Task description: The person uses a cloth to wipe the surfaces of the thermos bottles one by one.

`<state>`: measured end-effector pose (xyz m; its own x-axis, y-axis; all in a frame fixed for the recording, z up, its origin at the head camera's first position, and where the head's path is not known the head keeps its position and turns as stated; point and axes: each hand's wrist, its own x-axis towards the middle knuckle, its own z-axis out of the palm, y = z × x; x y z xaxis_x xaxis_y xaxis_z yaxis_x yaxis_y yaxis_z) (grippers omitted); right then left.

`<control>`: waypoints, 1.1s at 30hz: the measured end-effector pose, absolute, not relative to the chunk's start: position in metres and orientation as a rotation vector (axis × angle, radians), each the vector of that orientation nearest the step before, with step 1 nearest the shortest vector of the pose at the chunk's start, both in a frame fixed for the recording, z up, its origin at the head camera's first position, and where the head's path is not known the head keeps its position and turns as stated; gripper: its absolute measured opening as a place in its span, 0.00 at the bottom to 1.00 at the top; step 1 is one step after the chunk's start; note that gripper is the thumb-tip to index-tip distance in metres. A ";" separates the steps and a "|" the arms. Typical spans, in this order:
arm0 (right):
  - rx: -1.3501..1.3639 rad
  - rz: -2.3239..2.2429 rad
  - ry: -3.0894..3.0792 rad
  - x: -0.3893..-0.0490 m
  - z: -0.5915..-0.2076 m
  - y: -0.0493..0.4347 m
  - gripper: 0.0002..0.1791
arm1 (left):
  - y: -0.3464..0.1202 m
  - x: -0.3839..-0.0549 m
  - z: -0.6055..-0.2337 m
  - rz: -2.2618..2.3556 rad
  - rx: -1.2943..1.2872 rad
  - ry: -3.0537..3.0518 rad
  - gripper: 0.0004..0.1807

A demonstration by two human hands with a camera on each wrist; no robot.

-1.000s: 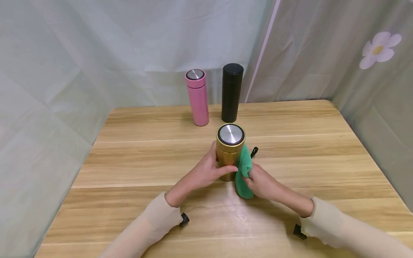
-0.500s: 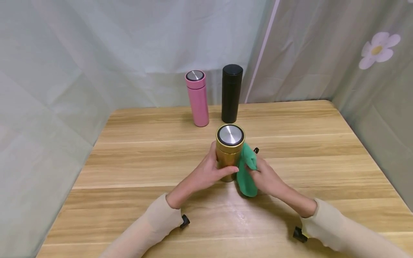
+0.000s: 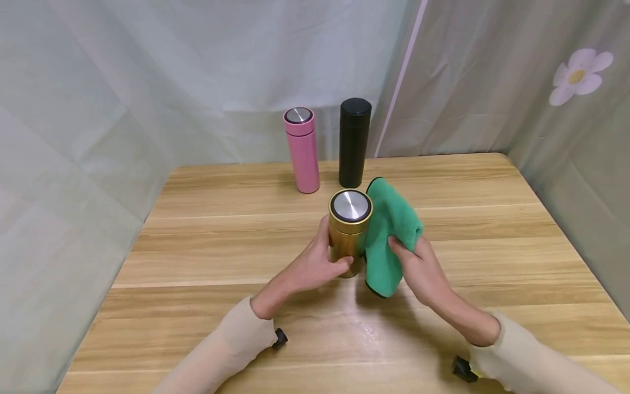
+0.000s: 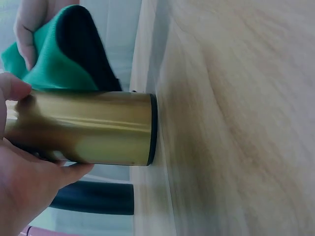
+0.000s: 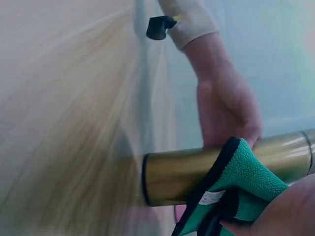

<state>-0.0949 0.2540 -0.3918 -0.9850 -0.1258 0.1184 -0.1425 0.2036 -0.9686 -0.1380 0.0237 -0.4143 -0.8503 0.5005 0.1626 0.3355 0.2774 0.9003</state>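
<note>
A gold thermos (image 3: pixel 348 241) with a brushed silver lid top stands upright before me. My left hand (image 3: pixel 315 262) grips its body from the left, thumb across the near side. In my right hand (image 3: pixel 425 271) is a green cloth (image 3: pixel 386 241) with dark edging, pinched between thumb and fingers. It hangs along the right side of the thermos. The right wrist view shows a white label on the cloth (image 5: pixel 256 172), which overlaps the gold thermos (image 5: pixel 172 172) there. From the left wrist view, the base of the thermos (image 4: pixel 113 128) looks very close to the tabletop; contact is unclear.
Behind the gold thermos stand a pink thermos (image 3: pixel 303 153) and a black thermos (image 3: pixel 353 145), side by side near the back edge of the wooden table (image 3: pixel 206 241). Pale curtains (image 3: pixel 236 76) hang behind and beside the table.
My right hand has moved right, and the green cloth has spread out wider beside the gold thermos. My left hand stays round the thermos, its thumb drawn slightly left.
</note>
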 end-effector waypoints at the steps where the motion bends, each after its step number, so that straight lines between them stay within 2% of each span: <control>1: 0.272 1.940 -2.412 -0.093 -0.390 0.253 0.27 | 0.023 -0.138 -0.415 1.627 0.790 2.378 0.50; 11: 0.389 1.810 -2.259 -0.076 -0.370 0.243 0.29 | 0.020 -0.139 -0.414 1.660 0.804 2.394 0.50; 21: 0.546 1.649 -2.208 -0.068 -0.374 0.231 0.30 | 0.021 -0.138 -0.414 1.671 0.785 2.428 0.49; 28: 0.732 1.483 -2.303 -0.074 -0.374 0.221 0.46 | 0.020 -0.137 -0.412 1.638 0.743 2.460 0.46; 33: 0.814 1.347 -2.387 -0.076 -0.376 0.215 0.52 | 0.019 -0.138 -0.412 1.629 0.747 2.482 0.46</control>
<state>-0.0756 0.2154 -0.3756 -0.8014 -0.3345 0.4958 -0.5973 0.4057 -0.6918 -0.1378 0.0188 -0.4118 -0.8778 0.4380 0.1938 0.3521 0.3158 0.8811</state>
